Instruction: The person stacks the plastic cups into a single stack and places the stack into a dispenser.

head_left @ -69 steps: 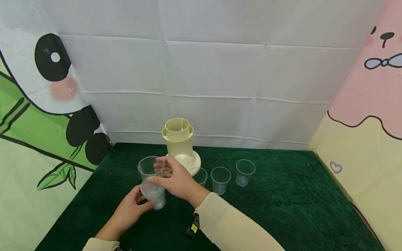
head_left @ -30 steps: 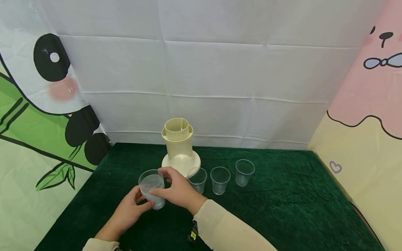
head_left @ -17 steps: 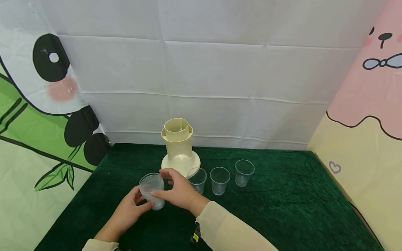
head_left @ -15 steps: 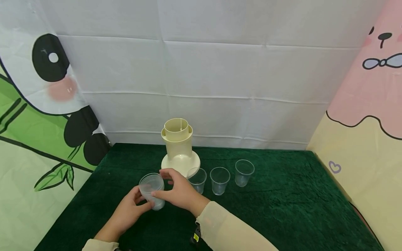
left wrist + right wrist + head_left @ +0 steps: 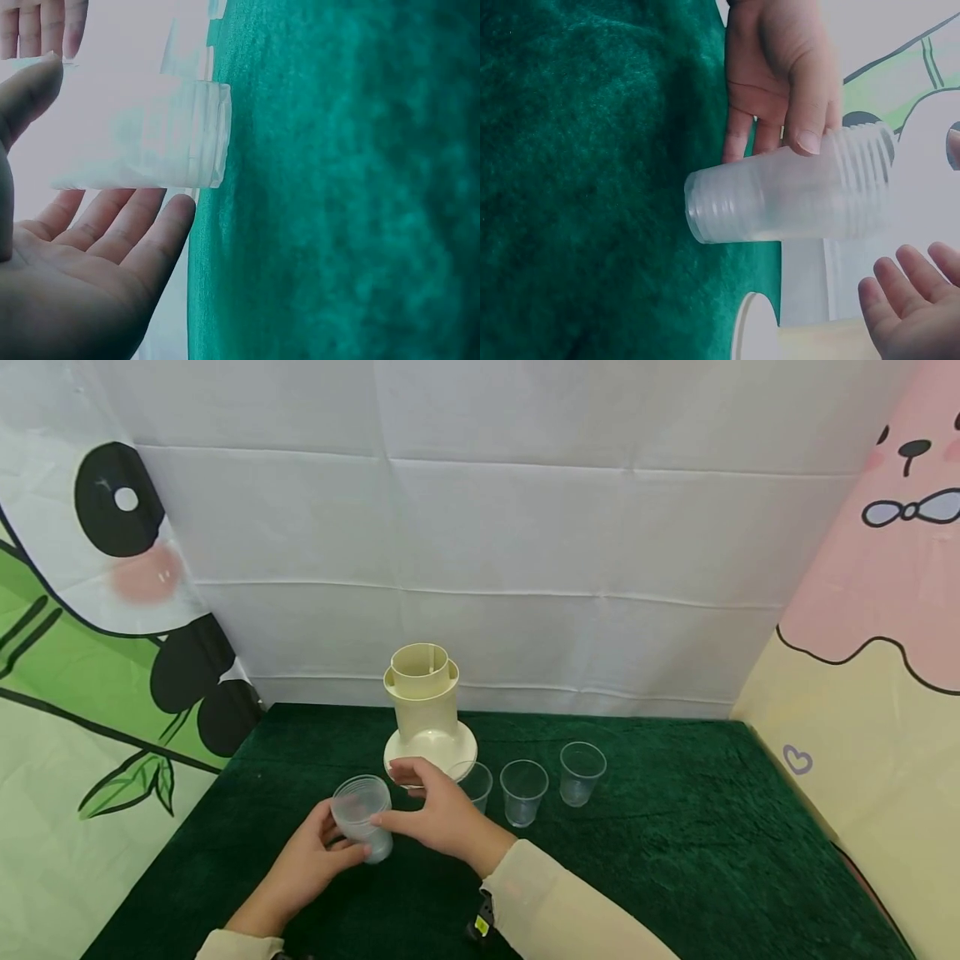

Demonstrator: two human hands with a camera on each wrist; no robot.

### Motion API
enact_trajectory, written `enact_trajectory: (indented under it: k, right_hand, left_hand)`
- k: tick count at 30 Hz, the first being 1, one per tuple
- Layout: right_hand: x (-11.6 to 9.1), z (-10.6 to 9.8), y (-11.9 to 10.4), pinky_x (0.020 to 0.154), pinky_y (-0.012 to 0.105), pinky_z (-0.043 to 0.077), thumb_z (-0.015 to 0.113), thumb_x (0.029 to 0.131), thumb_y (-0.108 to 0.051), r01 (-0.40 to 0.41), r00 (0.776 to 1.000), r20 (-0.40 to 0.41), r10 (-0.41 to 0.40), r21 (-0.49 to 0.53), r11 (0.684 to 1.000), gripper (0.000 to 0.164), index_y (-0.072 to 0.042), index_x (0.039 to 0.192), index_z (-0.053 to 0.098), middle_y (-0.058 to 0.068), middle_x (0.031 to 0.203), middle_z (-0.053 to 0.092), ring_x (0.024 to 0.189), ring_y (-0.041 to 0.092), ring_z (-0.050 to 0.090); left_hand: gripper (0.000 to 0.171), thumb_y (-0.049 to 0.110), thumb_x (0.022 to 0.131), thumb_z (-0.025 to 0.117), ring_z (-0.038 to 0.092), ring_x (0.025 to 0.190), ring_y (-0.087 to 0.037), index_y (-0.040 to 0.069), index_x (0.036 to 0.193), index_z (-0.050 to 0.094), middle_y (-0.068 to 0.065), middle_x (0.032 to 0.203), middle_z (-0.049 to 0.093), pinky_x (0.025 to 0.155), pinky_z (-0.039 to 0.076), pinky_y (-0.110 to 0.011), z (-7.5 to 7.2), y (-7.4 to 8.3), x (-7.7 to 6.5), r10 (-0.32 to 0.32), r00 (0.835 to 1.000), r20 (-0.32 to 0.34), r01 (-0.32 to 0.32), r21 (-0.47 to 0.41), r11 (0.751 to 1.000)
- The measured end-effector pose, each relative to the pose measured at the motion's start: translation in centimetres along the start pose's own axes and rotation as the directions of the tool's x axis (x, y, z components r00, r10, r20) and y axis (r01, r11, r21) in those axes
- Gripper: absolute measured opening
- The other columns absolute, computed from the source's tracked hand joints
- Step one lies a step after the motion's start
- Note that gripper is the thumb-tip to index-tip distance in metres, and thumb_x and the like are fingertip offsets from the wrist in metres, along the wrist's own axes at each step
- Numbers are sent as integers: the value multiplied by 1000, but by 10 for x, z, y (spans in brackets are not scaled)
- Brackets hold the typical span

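A nested stack of clear plastic cups point(image 5: 363, 817) stands upright on the green cloth, its several rims showing in the right wrist view point(image 5: 780, 195). My left hand point(image 5: 306, 860) holds it from the left, thumb on the near side and fingers behind. Just right of the stack, my right hand point(image 5: 442, 814) has its fingers spread and grips nothing; in the right wrist view its fingers point(image 5: 907, 292) are apart from the cups. Three single clear cups stand to the right: one point(image 5: 477, 785) partly behind my right hand, a middle one point(image 5: 524, 793) and a farther one point(image 5: 582, 774).
Behind the hands stands a cream plastic cylinder holder point(image 5: 427, 714) on a round base. Dark green cloth point(image 5: 675, 827) covers the table. A white sheet point(image 5: 510, 552) hangs at the back, with printed cartoon sheets at both sides.
A cup in my right hand went down into the stack held by my left hand. My right hand then let go and moved slightly right. The left hand stayed in place.
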State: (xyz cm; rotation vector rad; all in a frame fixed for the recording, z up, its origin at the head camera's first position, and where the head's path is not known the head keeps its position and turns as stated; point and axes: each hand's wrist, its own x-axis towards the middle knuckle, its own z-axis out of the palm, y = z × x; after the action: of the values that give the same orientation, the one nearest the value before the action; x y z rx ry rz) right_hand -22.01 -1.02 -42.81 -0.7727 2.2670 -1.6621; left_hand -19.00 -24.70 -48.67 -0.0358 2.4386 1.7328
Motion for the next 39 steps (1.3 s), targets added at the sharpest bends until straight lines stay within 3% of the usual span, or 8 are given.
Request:
enact_trajectory:
  k: [10, 19, 30, 39]
  right_hand:
    - [-21, -21, -4, 113, 32, 42, 79, 93, -37, 5, 1000, -3, -5, 2, 1000, 67, -24, 150, 46, -7, 144, 56, 133, 13, 53]
    - [-44, -46, -8, 115, 39, 41, 79, 93, -35, 47, 998, -31, -48, -11, 999, 69, -23, 152, 44, -4, 146, 56, 134, 14, 52]
    - [-76, -85, -1, 117, 44, 39, 79, 93, -26, 55, 990, -127, -60, -40, 998, 69, -16, 152, 44, 2, 147, 55, 137, 20, 50]
    - [-102, -120, 15, 114, 44, 42, 78, 94, -20, 33, 968, -247, -51, -78, 996, 66, -14, 151, 44, 6, 147, 55, 138, 25, 50]
  left_hand:
    - [83, 23, 89, 83, 47, 140, -43, 6, 152, 32, -24, 153, 46, 104, 51, -52, 2, -3, 2, 14, 1000, -18, -13, 26, 1000]
    - [84, 27, 89, 83, 44, 142, -45, 6, 153, 32, -24, 154, 46, 105, 48, -58, 2, -5, 5, 9, 1000, -19, -8, 67, 998]
    - [84, 28, 91, 81, 42, 143, -46, 5, 154, 31, -25, 155, 44, 106, 45, -63, -3, -4, 5, -4, 1000, -11, 5, 84, 996]
    - [82, 30, 90, 81, 43, 142, -44, 6, 153, 33, -23, 155, 46, 107, 44, -63, -1, -3, 4, -11, 1000, -7, 11, 91, 996]
